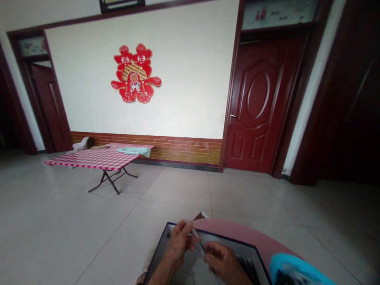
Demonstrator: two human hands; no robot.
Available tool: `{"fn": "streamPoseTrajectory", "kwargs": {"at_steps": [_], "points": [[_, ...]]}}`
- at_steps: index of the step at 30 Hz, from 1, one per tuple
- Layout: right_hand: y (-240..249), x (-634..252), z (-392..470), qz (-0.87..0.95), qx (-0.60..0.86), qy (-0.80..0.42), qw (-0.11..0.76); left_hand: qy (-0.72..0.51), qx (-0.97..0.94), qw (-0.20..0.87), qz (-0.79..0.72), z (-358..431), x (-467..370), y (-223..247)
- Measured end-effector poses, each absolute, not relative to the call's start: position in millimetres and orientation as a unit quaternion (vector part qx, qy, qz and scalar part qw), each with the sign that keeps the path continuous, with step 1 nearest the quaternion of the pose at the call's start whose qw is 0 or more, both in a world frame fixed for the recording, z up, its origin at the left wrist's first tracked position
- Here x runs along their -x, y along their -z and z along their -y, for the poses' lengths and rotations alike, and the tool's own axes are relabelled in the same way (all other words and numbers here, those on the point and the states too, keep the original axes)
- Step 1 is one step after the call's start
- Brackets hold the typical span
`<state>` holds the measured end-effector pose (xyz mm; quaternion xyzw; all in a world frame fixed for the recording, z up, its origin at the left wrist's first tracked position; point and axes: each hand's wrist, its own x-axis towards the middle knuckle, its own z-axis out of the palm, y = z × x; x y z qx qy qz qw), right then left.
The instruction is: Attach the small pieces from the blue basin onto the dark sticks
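Note:
A thin, pen-like stick (199,242) slants between my two hands, pale at its upper end and darker lower down. My left hand (178,243) is closed round its upper part, with thumb and fingers pinched together. Lower and to the right, my right hand (221,259) pinches the darker part. Both hands are above a shallow grey tray with a dark blue rim (218,236). Several dark thin pieces (247,266) lie in the tray's right side, partly hidden by my right hand.
The tray rests by a pink rounded surface (252,233). A bright blue bag (292,269) with dark contents is at the lower right. Farther off are a checked folding table (89,160), a pale chair (80,145) and a red door (255,103).

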<state>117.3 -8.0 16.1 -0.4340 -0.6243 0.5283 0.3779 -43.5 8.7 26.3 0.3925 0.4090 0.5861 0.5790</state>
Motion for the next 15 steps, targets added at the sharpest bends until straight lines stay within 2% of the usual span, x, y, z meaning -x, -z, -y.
{"fn": "streamPoseTrajectory", "kwargs": {"at_steps": [9, 15], "points": [[-22.4, -123.4, 4.1, 0.63, 0.512, -0.431, 0.393, -0.531, -0.421, 0.599, -0.426, -3.9, 34.1, -27.3], [-23.2, -131.2, 8.0, 0.693, 0.557, -0.269, 0.37, -0.527, -0.378, 0.631, -0.426, -2.0, 26.3, -24.0]]}}
